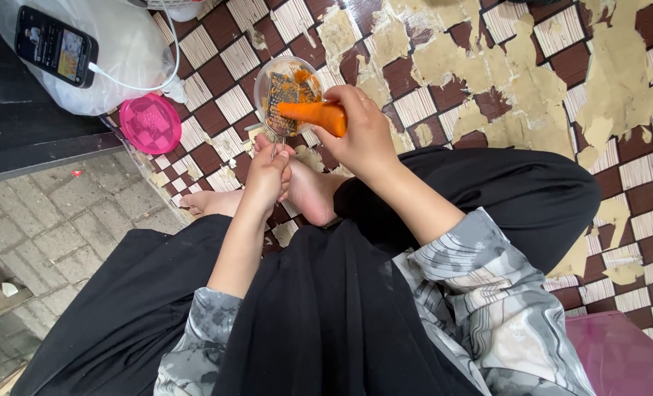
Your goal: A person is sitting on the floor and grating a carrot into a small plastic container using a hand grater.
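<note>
Carrot [313, 114], 1 piece, orange, lies across the face of 1 flat metal grater [291, 95], which stands propped in 1 clear round bowl [268, 73] on the patterned floor. Right hand [361, 130] is curled around the carrot's thick end, fingers pressed together on it, fingertips close to the grater. Left hand [269, 176] is closed in a fist around the grater's wire handle, just below the bowl. Orange shreds cling to the grater and lie inside the bowl. Risk, as judged: the right fingers sit near the cutting holes, so a slip of the carrot could scrape them; the bowl rests unsteadied against 2 bare feet [308, 192] just below it, and hard pressure on the grater could tip it and spill the shreds. Left of the bowl lies 1 pink round lid [151, 123]; beyond the lid sits 1 white plastic bag [125, 51] carrying 1 phone [55, 46] with 1 white cable plugged in.
</note>
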